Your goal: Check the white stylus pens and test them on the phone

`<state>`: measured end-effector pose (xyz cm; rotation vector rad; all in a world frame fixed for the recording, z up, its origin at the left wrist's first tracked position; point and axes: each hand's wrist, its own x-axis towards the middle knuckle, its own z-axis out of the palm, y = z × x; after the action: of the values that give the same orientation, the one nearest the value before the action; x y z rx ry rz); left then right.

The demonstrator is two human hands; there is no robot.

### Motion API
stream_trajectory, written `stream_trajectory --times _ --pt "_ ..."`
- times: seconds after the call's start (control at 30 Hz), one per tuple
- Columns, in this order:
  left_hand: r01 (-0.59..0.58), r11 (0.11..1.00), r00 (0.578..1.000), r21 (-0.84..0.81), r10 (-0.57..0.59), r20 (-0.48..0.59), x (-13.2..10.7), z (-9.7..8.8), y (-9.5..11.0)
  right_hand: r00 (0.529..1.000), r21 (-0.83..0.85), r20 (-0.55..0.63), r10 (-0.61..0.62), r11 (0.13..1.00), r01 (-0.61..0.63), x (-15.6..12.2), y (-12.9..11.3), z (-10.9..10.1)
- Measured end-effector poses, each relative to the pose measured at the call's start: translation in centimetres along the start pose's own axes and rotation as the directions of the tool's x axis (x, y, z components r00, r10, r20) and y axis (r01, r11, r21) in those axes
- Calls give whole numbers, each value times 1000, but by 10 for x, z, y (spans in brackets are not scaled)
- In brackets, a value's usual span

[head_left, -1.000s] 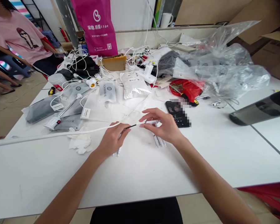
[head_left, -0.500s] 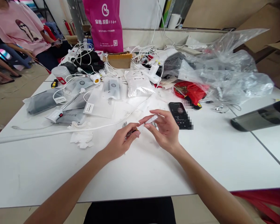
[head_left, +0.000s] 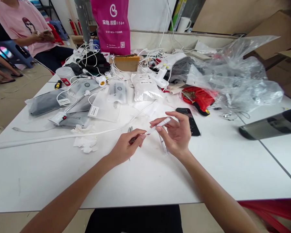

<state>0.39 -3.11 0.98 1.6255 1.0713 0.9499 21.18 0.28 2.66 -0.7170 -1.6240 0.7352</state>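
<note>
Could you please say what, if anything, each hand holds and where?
Right hand: slim white piece, pinched near its middle. Left hand: dark object, mostly hidden; gripped part unclear.

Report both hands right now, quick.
Left hand: closed on a small dark piece, mostly hidden.
Right hand: pinching a slim white tube.

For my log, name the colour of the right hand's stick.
The stick is mostly white, best in the head view.

A slim, white, pen-like piece point(head_left: 162, 123) slants in the fingertips of the right hand point(head_left: 178, 137), its lower end at the left hand point(head_left: 124, 145), which grips a dark piece point(head_left: 133, 140) mostly hidden by fingers.
</note>
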Motion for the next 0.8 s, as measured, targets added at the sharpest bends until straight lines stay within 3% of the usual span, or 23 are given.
stream_trajectory --times 0.1,0.33,0.47,0.67,0.8 --pt "11 1000 1000 -16 -11 -16 0 -1 1 999 -28 -44 -6 1000 5 2 -1 -2" --pt "10 1000 999 -28 -12 -51 2 -4 0 951 -32 -308 -25 999 16 15 13 -17" --pt "14 999 999 -33 -15 -44 2 -4 -1 962 12 -274 2 1000 1 14 16 -14" --pt "5 1000 999 -24 -6 -33 2 -2 1 987 50 -126 97 995 -91 5 5 2" --pt "2 1000 1000 -8 -3 -29 3 -3 2 995 101 -56 81 992 -75 2 6 5"
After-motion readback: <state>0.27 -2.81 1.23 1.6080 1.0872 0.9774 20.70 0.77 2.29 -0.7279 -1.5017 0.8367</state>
